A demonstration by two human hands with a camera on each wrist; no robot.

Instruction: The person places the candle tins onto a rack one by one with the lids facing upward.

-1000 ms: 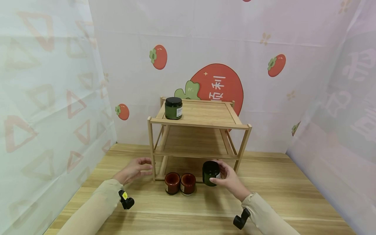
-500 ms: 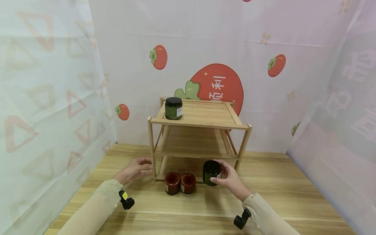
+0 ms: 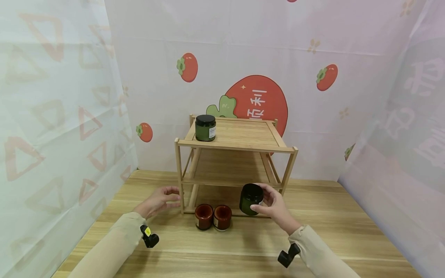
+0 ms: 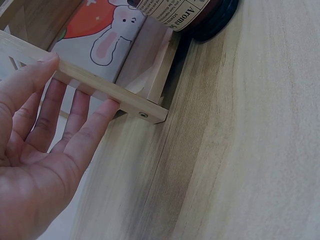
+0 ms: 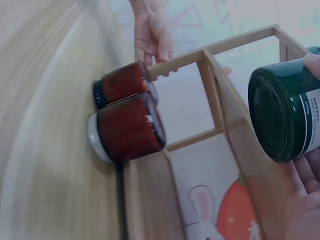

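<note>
Jar (image 3: 248, 201) aloft (green); right grip (image 3: 278, 210) around it

Long, plain sleeves in pale cream dress both arms, the left sleeve (image 3: 109, 247) and the right sleeve (image 3: 321, 255) alike, their cloth creased towards the cuffs. Beyond them the left hand (image 3: 158, 202) and right hand (image 3: 275, 208) are bare. Each wrist bears a small black camera, angular with a rounded end; the left camera (image 3: 151, 240) carries a yellow sticker (image 3: 147, 231), the right camera (image 3: 286, 258) is plain black.
</note>
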